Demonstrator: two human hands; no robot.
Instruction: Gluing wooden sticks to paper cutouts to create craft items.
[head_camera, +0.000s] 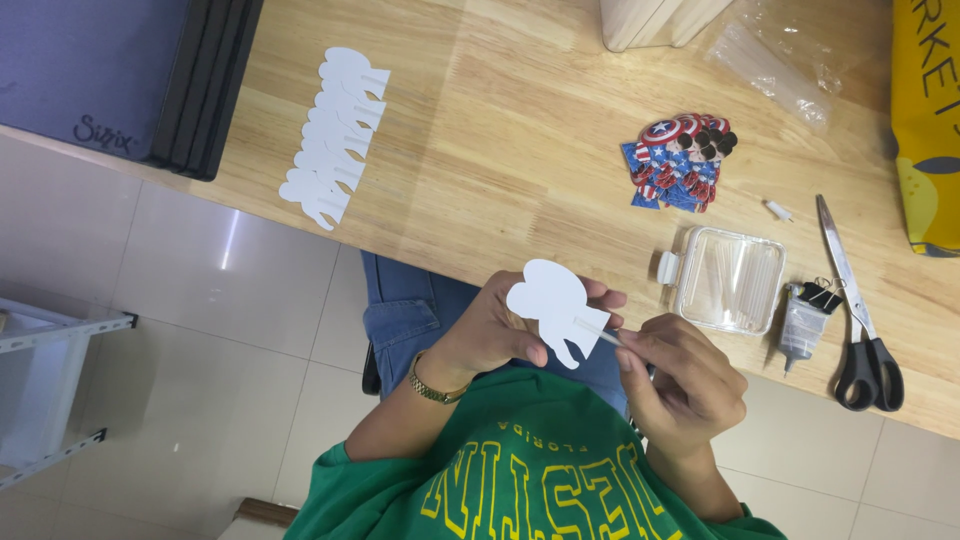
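A white paper cutout (553, 300) is pinched in the left hand (497, 325), thumb on the front and fingers curled behind, held up in the air just off the near edge of the bench (500, 170), over the lap. A thin clear stick (598, 333) is pinched between the fingertips of the right hand (685, 385) and laid against the lower part of the cutout, so both hands are closed on something. A gold watch (432, 387) is worn on the left wrist.

On the bench, a row of matching white cutouts (335, 135) is laid overlapping near the left part of the near edge, each with a stick already on it. A pile of red, white and blue printed pieces (680, 160) is set further back towards the middle. A clear plastic box (728, 278) with sticks inside is sat close to the near edge, just beside the right hand. A small glue tube (802, 328) with a black binder clip is right next to it, and scissors (855, 310) with black handles are lying alongside. A black die-cut pad stack (120, 75) is parked at the far left corner.
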